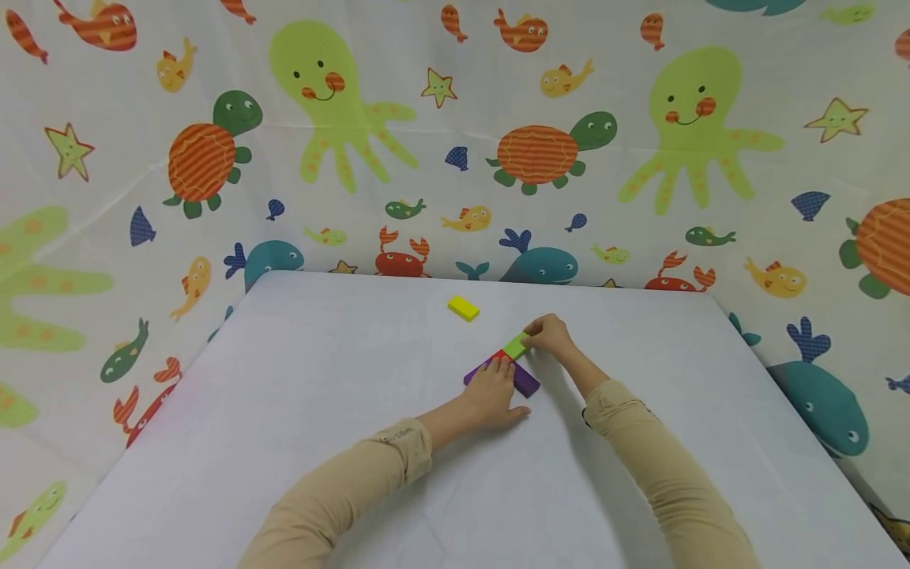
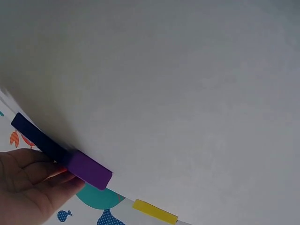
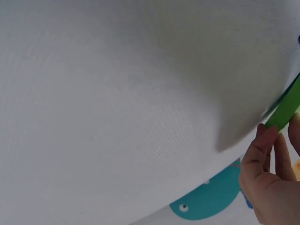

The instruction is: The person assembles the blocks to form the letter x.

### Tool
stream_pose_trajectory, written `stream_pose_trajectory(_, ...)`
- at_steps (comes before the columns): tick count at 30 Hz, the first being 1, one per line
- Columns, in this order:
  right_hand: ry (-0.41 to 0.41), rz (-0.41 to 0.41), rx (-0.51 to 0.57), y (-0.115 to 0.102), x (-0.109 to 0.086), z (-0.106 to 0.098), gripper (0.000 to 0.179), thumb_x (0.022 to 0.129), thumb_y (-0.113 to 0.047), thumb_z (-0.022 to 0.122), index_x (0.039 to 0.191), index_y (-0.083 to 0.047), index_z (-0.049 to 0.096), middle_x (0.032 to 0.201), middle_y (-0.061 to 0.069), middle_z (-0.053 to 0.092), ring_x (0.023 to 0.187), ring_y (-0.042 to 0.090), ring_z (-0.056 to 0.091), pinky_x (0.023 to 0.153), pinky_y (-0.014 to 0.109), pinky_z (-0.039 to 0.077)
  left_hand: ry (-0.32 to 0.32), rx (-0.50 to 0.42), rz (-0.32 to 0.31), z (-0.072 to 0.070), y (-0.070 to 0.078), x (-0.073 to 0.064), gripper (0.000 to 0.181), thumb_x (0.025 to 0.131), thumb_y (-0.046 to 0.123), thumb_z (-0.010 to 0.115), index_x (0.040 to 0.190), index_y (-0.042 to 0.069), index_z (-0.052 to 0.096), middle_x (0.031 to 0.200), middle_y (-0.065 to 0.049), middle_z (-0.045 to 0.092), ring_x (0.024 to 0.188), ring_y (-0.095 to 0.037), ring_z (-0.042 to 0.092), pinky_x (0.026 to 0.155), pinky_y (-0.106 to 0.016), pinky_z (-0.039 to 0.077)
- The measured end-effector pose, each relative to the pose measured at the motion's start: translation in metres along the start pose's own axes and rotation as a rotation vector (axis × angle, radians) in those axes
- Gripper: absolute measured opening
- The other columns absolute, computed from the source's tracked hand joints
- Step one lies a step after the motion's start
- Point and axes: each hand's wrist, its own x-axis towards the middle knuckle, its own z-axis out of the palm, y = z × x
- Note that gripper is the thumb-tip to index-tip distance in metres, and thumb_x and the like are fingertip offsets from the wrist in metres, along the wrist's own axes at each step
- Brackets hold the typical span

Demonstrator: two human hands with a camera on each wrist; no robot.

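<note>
In the head view, a light green block point(image 1: 515, 347) extends up and right from a red block point(image 1: 501, 355). My right hand point(image 1: 549, 335) pinches the green block's far end; the right wrist view shows the fingertips and thumb at the end of that green block point(image 3: 284, 110). My left hand point(image 1: 492, 395) lies with extended fingers over the red block and a purple piece point(image 1: 526, 382), its thumb spread on the table side. In the left wrist view, a purple block point(image 2: 91, 169) and a dark blue-looking block point(image 2: 38, 138) lie end to end beside the fingertips.
A yellow block point(image 1: 464, 308) lies alone farther back on the white table point(image 1: 341, 348). Behind and beside the table hangs a white cloth point(image 1: 441, 142) printed with sea animals.
</note>
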Motion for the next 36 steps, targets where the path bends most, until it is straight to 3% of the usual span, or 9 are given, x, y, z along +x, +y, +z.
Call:
stream_pose_trajectory(3, -0.023, 0.052, -0.02, -0.013, -0.008, -0.003, 0.033, 0.076, -0.015, 0.078, 0.102, 0.003, 0.07, 0.1, 0.02, 0.067, 0.084, 0.026, 0.061, 0.074, 0.034, 0.056, -0.006, -0.003, -0.004, 0.0, 0.001, -0.001, 0.08, 0.09, 0.06, 0.047, 0.141, -0.001, 0.039, 0.148, -0.018, 0.037, 0.137, -0.029, 0.037, 0.111, -0.039, 0.035)
stream_pose_trajectory(5, -0.008, -0.021, -0.018, 0.003, 0.001, 0.002, 0.032, 0.074, -0.019, 0.08, 0.098, 0.001, 0.072, 0.092, 0.017, 0.068, 0.077, 0.022, 0.059, 0.068, 0.029, 0.055, -0.012, -0.009, -0.007, -0.001, 0.001, -0.001, 0.08, 0.09, 0.06, 0.047, 0.142, -0.001, 0.039, 0.149, -0.018, 0.037, 0.138, -0.029, 0.037, 0.112, -0.039, 0.035)
stream_pose_trajectory(8, -0.032, -0.036, -0.041, 0.001, 0.001, 0.0, 0.032, 0.074, -0.02, 0.081, 0.096, 0.001, 0.072, 0.088, 0.016, 0.068, 0.073, 0.021, 0.058, 0.066, 0.028, 0.054, -0.019, -0.013, -0.007, -0.001, 0.001, -0.002, 0.08, 0.09, 0.06, 0.047, 0.142, 0.0, 0.038, 0.149, -0.017, 0.037, 0.138, -0.029, 0.037, 0.112, -0.04, 0.034)
stream_pose_trajectory(10, -0.045, -0.013, -0.065, -0.007, -0.002, -0.003, 0.032, 0.075, -0.017, 0.079, 0.097, 0.004, 0.071, 0.089, 0.019, 0.068, 0.074, 0.023, 0.058, 0.067, 0.03, 0.055, -0.019, -0.01, -0.007, 0.0, 0.001, -0.002, 0.08, 0.089, 0.06, 0.047, 0.142, 0.0, 0.038, 0.149, -0.017, 0.037, 0.138, -0.028, 0.037, 0.112, -0.04, 0.035)
stream_pose_trajectory(12, -0.083, 0.05, -0.111, -0.037, -0.022, -0.012, 0.032, 0.077, -0.011, 0.076, 0.102, 0.009, 0.068, 0.096, 0.024, 0.066, 0.079, 0.028, 0.059, 0.073, 0.035, 0.055, -0.02, -0.008, -0.006, 0.0, 0.001, -0.002, 0.081, 0.089, 0.06, 0.047, 0.142, 0.0, 0.038, 0.149, -0.017, 0.037, 0.138, -0.028, 0.037, 0.112, -0.04, 0.035)
stream_pose_trajectory(17, -0.114, 0.0, -0.181, -0.064, -0.047, -0.024, 0.032, 0.082, -0.007, 0.071, 0.106, 0.012, 0.064, 0.098, 0.025, 0.064, 0.081, 0.025, 0.056, 0.072, 0.029, 0.054, -0.021, -0.01, -0.005, 0.0, 0.0, -0.001, 0.081, 0.089, 0.06, 0.047, 0.142, 0.0, 0.038, 0.149, -0.017, 0.036, 0.138, -0.029, 0.036, 0.112, -0.041, 0.034)
stream_pose_trajectory(27, -0.209, -0.06, -0.161, -0.056, -0.039, -0.038, 0.031, 0.082, -0.007, 0.071, 0.107, 0.011, 0.064, 0.094, 0.02, 0.063, 0.076, 0.016, 0.054, 0.064, 0.019, 0.051, -0.039, -0.01, -0.021, -0.001, 0.005, 0.008, 0.08, 0.09, 0.058, 0.047, 0.143, -0.001, 0.036, 0.15, -0.017, 0.034, 0.139, -0.03, 0.035, 0.112, -0.042, 0.033)
stream_pose_trajectory(30, -0.257, -0.116, -0.149, -0.032, -0.017, -0.038, 0.031, 0.081, -0.012, 0.074, 0.104, 0.006, 0.067, 0.09, 0.016, 0.064, 0.074, 0.018, 0.056, 0.065, 0.023, 0.053, -0.038, -0.005, -0.023, -0.002, 0.008, 0.013, 0.08, 0.091, 0.058, 0.046, 0.143, 0.0, 0.036, 0.15, -0.017, 0.034, 0.139, -0.029, 0.035, 0.112, -0.041, 0.033)
stream_pose_trajectory(36, -0.22, -0.217, -0.1, 0.13, 0.124, 0.022, 0.045, 0.069, -0.045, 0.081, 0.1, -0.015, 0.072, 0.084, 0.005, 0.063, 0.069, 0.016, 0.056, 0.057, 0.026, 0.053, -0.046, -0.018, -0.057, -0.005, 0.012, 0.018, 0.079, 0.09, 0.058, 0.047, 0.143, 0.001, 0.037, 0.15, -0.016, 0.035, 0.139, -0.028, 0.035, 0.113, -0.04, 0.033)
